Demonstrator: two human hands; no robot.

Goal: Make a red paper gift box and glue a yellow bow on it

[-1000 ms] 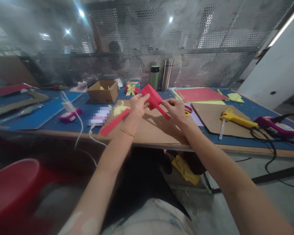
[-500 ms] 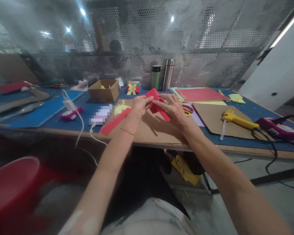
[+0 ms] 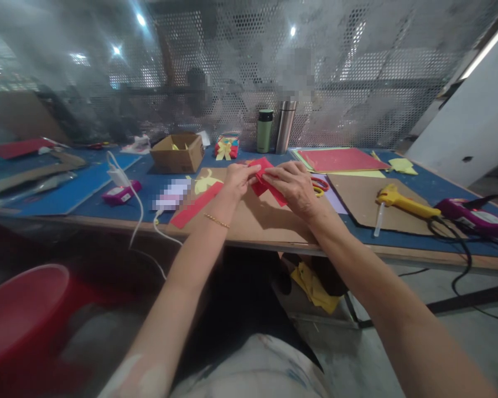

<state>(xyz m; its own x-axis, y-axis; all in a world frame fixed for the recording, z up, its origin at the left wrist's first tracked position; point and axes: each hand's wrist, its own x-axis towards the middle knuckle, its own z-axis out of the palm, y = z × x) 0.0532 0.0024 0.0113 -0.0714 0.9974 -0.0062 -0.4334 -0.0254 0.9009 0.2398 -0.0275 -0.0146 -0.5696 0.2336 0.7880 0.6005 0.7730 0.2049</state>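
Note:
Above a brown cardboard sheet (image 3: 253, 221), a folded piece of red felt or paper (image 3: 262, 168) is pinched between both hands. My left hand (image 3: 239, 178) grips its left side, fingers closed. From the right, the fingers of my right hand (image 3: 291, 185) close on the same red piece. A red strip (image 3: 277, 194) sticks out below, partly behind the right hand; whether it belongs to the held piece I cannot tell. Another red strip (image 3: 196, 205) and yellow cut scraps (image 3: 205, 181) lie on the cardboard to the left. Scissors with red and yellow handles (image 3: 320, 185) rest beside my right hand.
A yellow hot glue gun (image 3: 406, 203) lies on cardboard at right, its black cord running to a purple power block (image 3: 473, 215). Behind stand a cardboard box (image 3: 176, 157), a red pouch with a yellow bow (image 3: 226, 147), a green bottle (image 3: 264, 132) and a steel flask (image 3: 285, 128).
The red piece has been turned and pressed flatter between my fingers. My right-hand fingers have drawn closer together on it. The table's other things have not moved.

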